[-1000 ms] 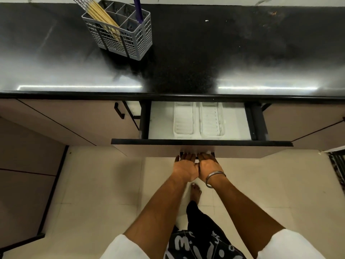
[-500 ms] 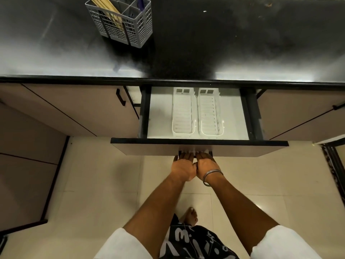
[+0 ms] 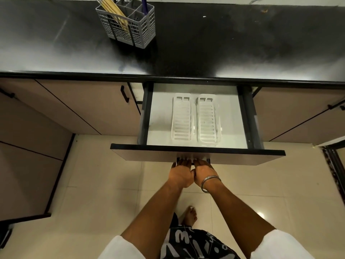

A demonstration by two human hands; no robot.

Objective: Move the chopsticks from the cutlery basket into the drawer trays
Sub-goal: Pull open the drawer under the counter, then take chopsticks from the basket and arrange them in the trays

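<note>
- While both my hands are on the drawer handle (image 3: 193, 159), I judge the step is getting the drawer (image 3: 197, 151) far enough out to reach the trays; a straight, even pull with both hands should keep it from racking on its runners.
- My left hand (image 3: 180, 173) has its fingers hooked up under the handle at the drawer front, knuckles toward me; my right hand (image 3: 203, 171) sits just beside it, touching it, fingers curled onto the same handle.
- Neither hand holds any chopsticks yet.
- Just beyond my fingertips, inside the drawer, two white slotted trays lie side by side: the left tray (image 3: 182, 119) ahead of my left hand, the right tray (image 3: 208, 120) ahead of my right. Both look empty.
- Both trays now show nearly whole, so I judge the drawer is open enough; next I should let go and reach up.
- Far beyond my left hand and off to its left, the grey cutlery basket (image 3: 128, 25) stands on the dark surface (image 3: 224, 43).
- Its chopsticks (image 3: 112, 10) lean in a left compartment; something purple (image 3: 144, 4) stands in a right one.
</note>
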